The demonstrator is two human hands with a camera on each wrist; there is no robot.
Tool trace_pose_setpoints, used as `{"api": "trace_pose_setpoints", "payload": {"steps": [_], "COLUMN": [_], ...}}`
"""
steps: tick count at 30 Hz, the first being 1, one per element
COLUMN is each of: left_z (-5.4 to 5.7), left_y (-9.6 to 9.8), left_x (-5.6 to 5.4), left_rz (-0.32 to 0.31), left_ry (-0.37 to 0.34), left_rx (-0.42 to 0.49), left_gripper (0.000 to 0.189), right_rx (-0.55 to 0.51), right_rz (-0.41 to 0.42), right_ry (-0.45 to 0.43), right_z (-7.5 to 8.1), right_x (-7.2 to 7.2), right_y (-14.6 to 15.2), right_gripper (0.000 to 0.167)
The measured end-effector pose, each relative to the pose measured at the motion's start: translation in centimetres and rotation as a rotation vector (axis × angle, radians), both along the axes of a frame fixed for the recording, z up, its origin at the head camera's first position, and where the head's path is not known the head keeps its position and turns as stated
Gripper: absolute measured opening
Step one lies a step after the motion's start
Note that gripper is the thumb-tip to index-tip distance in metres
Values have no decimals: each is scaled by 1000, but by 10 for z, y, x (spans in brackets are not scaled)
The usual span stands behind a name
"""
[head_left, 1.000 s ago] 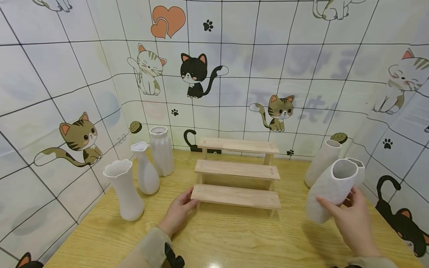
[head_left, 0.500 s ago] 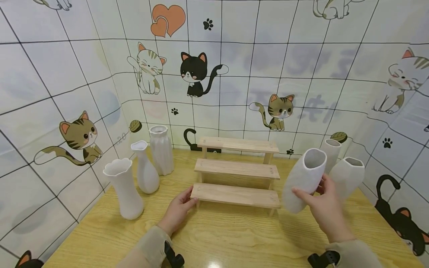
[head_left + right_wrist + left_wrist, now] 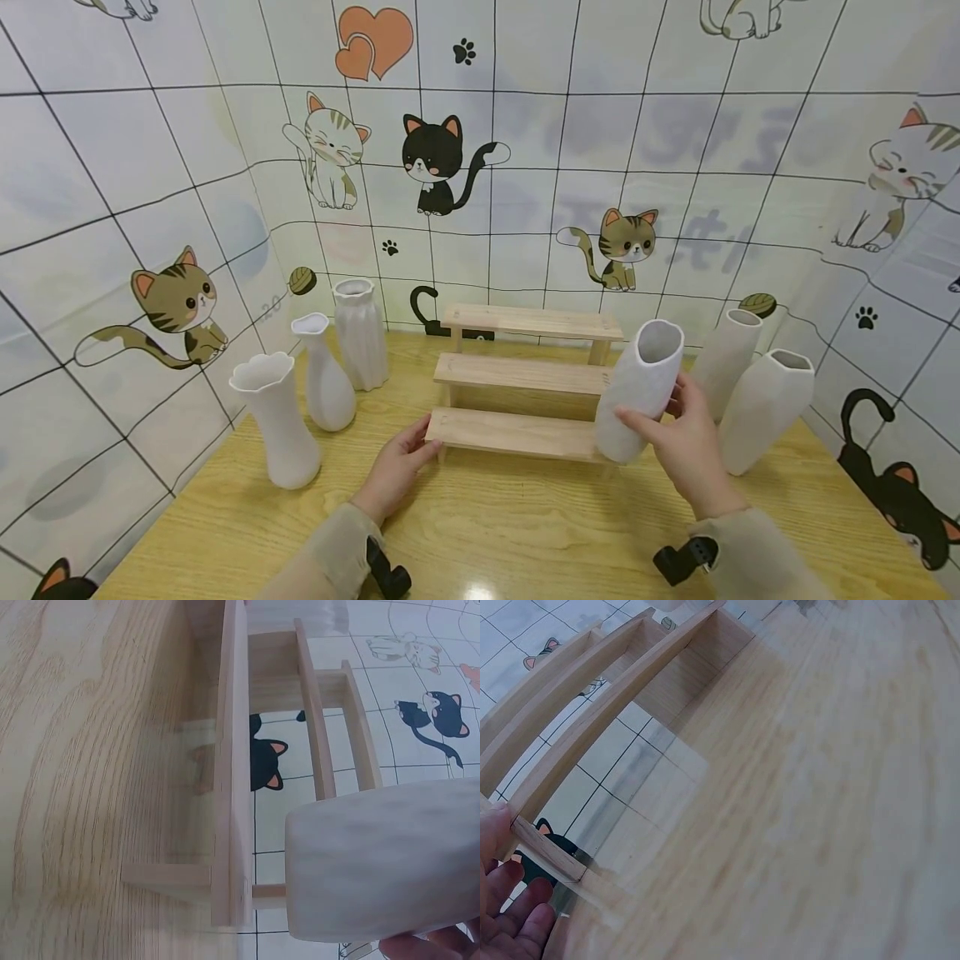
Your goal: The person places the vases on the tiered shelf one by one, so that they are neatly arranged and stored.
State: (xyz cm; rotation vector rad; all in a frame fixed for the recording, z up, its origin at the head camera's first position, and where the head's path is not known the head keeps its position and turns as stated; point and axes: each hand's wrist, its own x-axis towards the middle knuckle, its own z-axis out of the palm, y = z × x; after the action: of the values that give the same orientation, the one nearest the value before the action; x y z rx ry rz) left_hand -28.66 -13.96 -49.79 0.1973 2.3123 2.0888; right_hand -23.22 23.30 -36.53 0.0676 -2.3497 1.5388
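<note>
In the head view my right hand (image 3: 690, 446) grips a white vase (image 3: 641, 392) with a slanted oval mouth, thumb in front and fingers behind. This vase leans to the right, in front of the right end of a three-step wooden display stand (image 3: 517, 433). In the right wrist view the vase's base (image 3: 337, 870) shows above the lowest board (image 3: 234, 765), apparently apart from it. My left hand (image 3: 397, 467) holds the left end of the lowest step, thumb at its front corner; in the left wrist view its fingers (image 3: 529, 922) curl beside the stand's leg (image 3: 551, 851).
Left of the stand are a wavy-rimmed vase (image 3: 277, 421), a narrow-necked vase (image 3: 326, 383) and a ribbed vase (image 3: 362, 337). Two more white vases, a cylindrical one (image 3: 723, 358) and an angular one (image 3: 765, 417), stand at the right. Cat-print cloth walls (image 3: 525, 125) enclose the wooden table (image 3: 480, 533).
My right hand has carried the slanted-mouth vase leftward from beside the right-hand vases to the stand's right end. My left hand has stayed at the lowest step.
</note>
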Motion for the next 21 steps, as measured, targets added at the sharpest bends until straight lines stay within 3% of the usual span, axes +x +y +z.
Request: {"api": "trace_pose_setpoints", "payload": {"steps": [21], "left_z": [-1], "left_y": [0], "left_x": [-2], "left_rz": [7], "left_ry": [-13], "left_rx": [-11], "left_gripper": [69], "right_rx": [-41], "right_rz": [60], "right_ry": [-27], "right_z": [-3], "right_x": [-15], "right_y": [-24], "right_gripper": [89]}}
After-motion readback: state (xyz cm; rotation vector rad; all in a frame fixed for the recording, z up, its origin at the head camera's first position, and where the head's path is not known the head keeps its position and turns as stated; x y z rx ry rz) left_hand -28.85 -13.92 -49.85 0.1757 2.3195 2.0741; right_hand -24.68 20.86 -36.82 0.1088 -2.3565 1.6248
